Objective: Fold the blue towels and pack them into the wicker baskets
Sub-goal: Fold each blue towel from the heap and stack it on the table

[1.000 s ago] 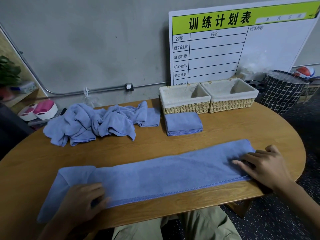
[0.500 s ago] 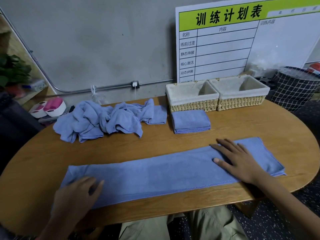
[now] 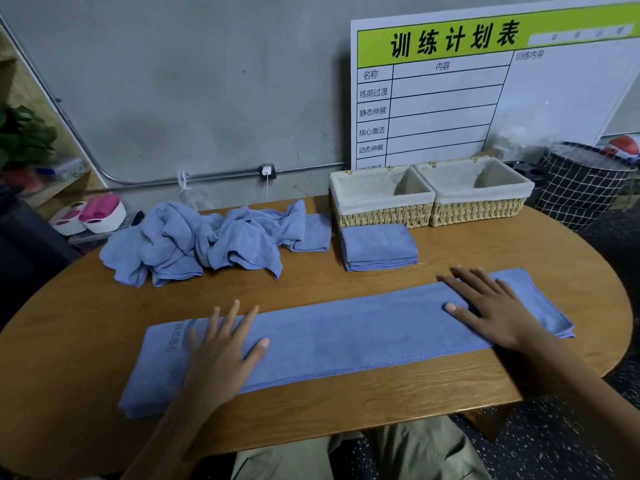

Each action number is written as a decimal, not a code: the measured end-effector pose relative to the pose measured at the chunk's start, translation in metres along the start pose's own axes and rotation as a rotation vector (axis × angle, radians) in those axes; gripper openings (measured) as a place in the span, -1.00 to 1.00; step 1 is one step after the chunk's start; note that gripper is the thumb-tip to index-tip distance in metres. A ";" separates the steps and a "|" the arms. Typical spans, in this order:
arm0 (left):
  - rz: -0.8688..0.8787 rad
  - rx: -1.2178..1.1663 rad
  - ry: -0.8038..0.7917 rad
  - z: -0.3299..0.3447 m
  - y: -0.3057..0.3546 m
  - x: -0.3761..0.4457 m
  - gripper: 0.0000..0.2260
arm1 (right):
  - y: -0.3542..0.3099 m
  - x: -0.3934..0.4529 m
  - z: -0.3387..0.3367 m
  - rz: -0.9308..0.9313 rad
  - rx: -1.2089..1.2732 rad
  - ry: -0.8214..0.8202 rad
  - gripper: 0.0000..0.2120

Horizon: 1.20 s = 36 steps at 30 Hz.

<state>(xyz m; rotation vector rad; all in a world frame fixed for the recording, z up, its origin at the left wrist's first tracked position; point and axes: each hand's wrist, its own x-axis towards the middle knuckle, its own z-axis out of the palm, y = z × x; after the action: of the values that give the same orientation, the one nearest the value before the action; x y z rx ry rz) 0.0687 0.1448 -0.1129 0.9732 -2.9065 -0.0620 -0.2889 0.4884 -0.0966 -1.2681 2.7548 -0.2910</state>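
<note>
Towel (image 3: 346, 336) work is at the smoothing stage: a long blue strip, already folded lengthwise, lies flat across the near part of the counter (image 3: 467, 258), running left to right and rising slightly toward the far right. Both hands are spread flat with straight fingers, holding nothing. The left hand (image 3: 221, 355) presses the strip near its left end, just right of the printed lettering; the right hand (image 3: 491, 313) presses near the right end, where the layers (image 3: 554, 323) look a little splayed at the corner.

To do this step well, I would say the palms should sweep outward so trapped creases leave through the ends, and the right corner should be squared before either end is brought over. The stitched near hem (image 3: 346, 367) looks like the best line to match edges against.

Room is fair. The strip's near edge sits close to the counter's near rim, so pulling it nearer risks an overhang. Bare wood lies beyond the strip, between it and the folded towel (image 3: 379, 245), which rests just in front of the left wicker basket (image 3: 381, 213). The right wicker basket (image 3: 479, 207) stands touching it or nearly so; both appear empty. The heap of unfolded towels (image 3: 194, 244) occupies the far left, well apart from the hands.
</note>
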 end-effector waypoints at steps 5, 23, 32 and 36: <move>-0.056 0.132 -0.020 -0.002 -0.005 -0.011 -0.26 | -0.007 -0.008 0.002 -0.010 -0.043 0.025 -0.31; 0.004 -0.025 0.094 -0.034 -0.033 0.014 -0.39 | -0.039 0.009 -0.006 -0.139 0.003 0.098 -0.16; 0.151 -0.490 -0.134 -0.045 -0.038 0.040 -0.79 | -0.120 0.058 0.022 -0.423 0.181 0.096 -0.42; 0.080 -0.460 -0.128 -0.056 -0.042 0.043 -0.65 | -0.129 0.064 0.026 -0.443 0.271 0.126 -0.63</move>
<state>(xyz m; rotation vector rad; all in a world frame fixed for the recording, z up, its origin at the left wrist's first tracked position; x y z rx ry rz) 0.0649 0.0844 -0.0574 0.7936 -2.8330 -0.7741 -0.2305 0.3546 -0.0952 -1.8141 2.3834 -0.7702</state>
